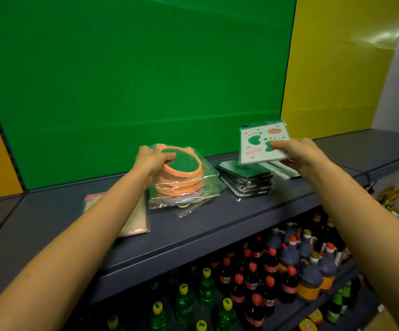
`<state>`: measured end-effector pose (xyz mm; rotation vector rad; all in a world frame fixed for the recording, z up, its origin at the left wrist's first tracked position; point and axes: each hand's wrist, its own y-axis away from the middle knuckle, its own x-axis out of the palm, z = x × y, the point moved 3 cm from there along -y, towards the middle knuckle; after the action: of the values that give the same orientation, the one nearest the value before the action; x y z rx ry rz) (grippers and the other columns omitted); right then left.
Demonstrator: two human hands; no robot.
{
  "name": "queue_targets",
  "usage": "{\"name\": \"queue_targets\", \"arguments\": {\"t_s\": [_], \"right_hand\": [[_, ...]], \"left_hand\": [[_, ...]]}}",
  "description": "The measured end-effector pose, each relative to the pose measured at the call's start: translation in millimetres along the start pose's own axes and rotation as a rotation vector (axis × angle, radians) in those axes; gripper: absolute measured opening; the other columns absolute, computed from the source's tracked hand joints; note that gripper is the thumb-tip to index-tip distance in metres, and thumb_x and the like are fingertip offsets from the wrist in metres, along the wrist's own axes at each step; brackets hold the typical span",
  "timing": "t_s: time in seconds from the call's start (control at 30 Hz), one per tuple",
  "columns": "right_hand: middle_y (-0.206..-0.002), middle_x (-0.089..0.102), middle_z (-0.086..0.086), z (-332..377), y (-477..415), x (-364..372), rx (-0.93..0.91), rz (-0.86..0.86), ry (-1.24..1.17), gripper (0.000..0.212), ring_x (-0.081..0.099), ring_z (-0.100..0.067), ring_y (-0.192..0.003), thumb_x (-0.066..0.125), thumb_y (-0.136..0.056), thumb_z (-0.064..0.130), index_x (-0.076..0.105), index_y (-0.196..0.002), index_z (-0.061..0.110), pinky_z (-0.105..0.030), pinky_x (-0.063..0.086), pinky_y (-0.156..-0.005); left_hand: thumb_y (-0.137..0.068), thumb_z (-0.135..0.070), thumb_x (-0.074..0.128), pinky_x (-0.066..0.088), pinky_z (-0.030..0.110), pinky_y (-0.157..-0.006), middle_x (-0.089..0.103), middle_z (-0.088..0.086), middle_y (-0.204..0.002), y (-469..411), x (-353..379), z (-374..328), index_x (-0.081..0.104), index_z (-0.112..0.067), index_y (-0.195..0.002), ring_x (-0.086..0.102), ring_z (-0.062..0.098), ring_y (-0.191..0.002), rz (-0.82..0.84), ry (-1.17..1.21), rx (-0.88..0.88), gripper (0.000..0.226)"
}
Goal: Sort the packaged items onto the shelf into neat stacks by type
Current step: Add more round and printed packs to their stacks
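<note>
A bright green back panel (pixel 131 80) rises behind a long dark grey metal shelf (pixel 193 223). Below it stand rows of green and dark soda bottles (pixel 253 283). On the shelf, a flat beige packet (pixel 136 220) lies under the left forearm; beside it sits a stack of round orange-rimmed green pads in clear plastic (pixel 179 180), then a pile of flat square wrapped packets (pixel 246 177). The left hand (pixel 148 158) grips the top round pad's edge — the right hand (pixel 294 149) pinches a white square packet with green footprints (pixel 260 144) above the square pile.
</note>
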<state>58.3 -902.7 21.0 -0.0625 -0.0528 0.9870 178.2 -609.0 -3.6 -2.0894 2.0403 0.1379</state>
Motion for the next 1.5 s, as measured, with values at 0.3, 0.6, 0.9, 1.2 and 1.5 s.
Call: {"name": "queue_targets", "arguments": {"t_s": [0.3, 0.6, 0.9, 1.2, 1.5], "right_hand": [[-0.071, 0.057, -0.004, -10, -60, -22, 0.079, 0.128, 0.036, 0.017, 0.06, -0.008, -0.045, 0.067, -0.083, 0.006, 0.053, -0.073, 0.005, -0.011, 0.043, -0.032], [-0.076, 0.058, -0.002, -12, -107, -52, 0.072, 0.236, 0.091, 0.016, 0.053, -0.008, -0.064, 0.067, -0.084, 0.012, 0.055, -0.073, 0.011, -0.016, 0.048, -0.052], [-0.074, 0.063, -0.007, -33, -109, 0, 0.088, 0.495, 0.163, 0.015, 0.061, -0.015, -0.064, 0.069, -0.08, 0.006, 0.055, -0.077, 0.006, -0.018, 0.053, -0.045], [-0.093, 0.066, -0.013, -31, -180, -59, 0.006, 0.262, 0.181, 0.024, 0.058, -0.019, -0.069, 0.073, -0.078, 0.009, 0.05, -0.07, 0.01, -0.022, 0.05, -0.048], [-0.149, 0.031, -0.019, -48, -183, -87, -0.111, 0.141, 1.111, 0.07, 0.03, -0.038, -0.136, 0.064, -0.083, 0.044, 0.044, -0.135, 0.001, -0.044, 0.031, -0.108]], "left_hand": [[-0.082, -0.043, 0.06, 0.038, 0.041, -0.106, 0.045, 0.018, -0.141, 5, 19, -4, 0.042, -0.004, -0.135, 0.043, 0.034, -0.128, -0.166, -0.721, -0.012, 0.068], [-0.089, -0.047, 0.055, 0.041, 0.04, -0.105, 0.051, 0.019, -0.138, 12, 31, -18, 0.046, -0.006, -0.136, 0.052, 0.034, -0.122, -0.18, -0.86, -0.01, 0.063], [-0.091, -0.046, 0.051, 0.041, 0.036, -0.1, 0.054, 0.02, -0.136, 28, 47, -32, 0.055, -0.004, -0.129, 0.05, 0.036, -0.124, -0.295, -0.913, 0.035, 0.057], [-0.091, -0.041, 0.053, 0.042, 0.04, -0.099, 0.055, 0.019, -0.135, 44, 47, -39, 0.059, -0.006, -0.124, 0.051, 0.036, -0.123, -0.442, -0.961, 0.167, 0.048], [-0.091, -0.04, 0.053, 0.043, 0.04, -0.095, 0.058, 0.019, -0.131, 50, 46, -30, 0.061, -0.008, -0.121, 0.053, 0.037, -0.12, -0.474, -0.976, 0.129, 0.045]]}}
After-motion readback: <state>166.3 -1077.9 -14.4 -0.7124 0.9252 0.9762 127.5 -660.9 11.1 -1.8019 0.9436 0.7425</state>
